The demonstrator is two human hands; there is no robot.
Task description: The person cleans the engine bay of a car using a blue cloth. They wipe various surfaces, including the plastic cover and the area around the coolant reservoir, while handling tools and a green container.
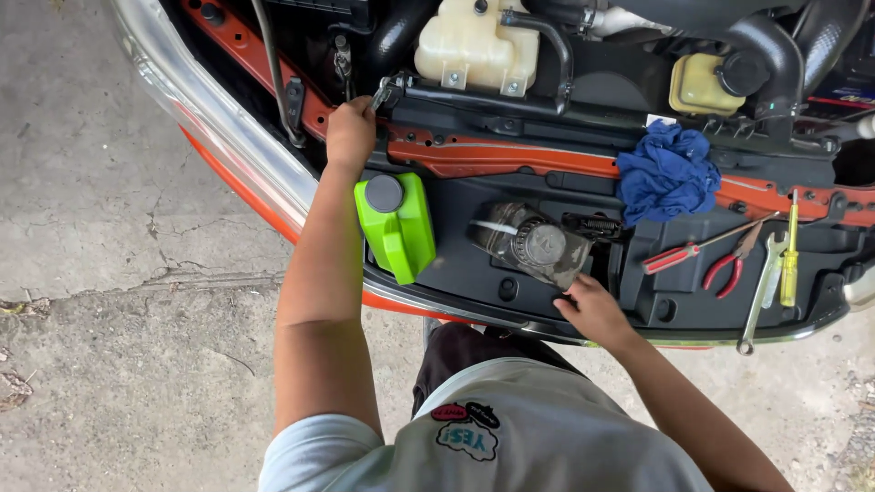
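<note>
I lean over the open engine bay of an orange car. My left hand point(351, 132) is closed around a small metal wrench point(384, 92) set against the orange front crossbar point(492, 157). My right hand point(592, 310) grips the near corner of a dark, see-through plastic container point(533, 246) with a round cap, which lies on the black front panel point(474, 282). A bright green jug point(401, 226) with a grey cap stands between my two hands, just under my left wrist.
A blue rag point(668, 175) lies on the crossbar at right. A red-handled screwdriver point(670, 258), red pliers point(729, 266), a spanner point(762, 292) and a yellow screwdriver point(790, 264) rest on the panel. Two pale reservoirs point(469, 41) point(700, 84) sit deeper in. Concrete ground lies to the left.
</note>
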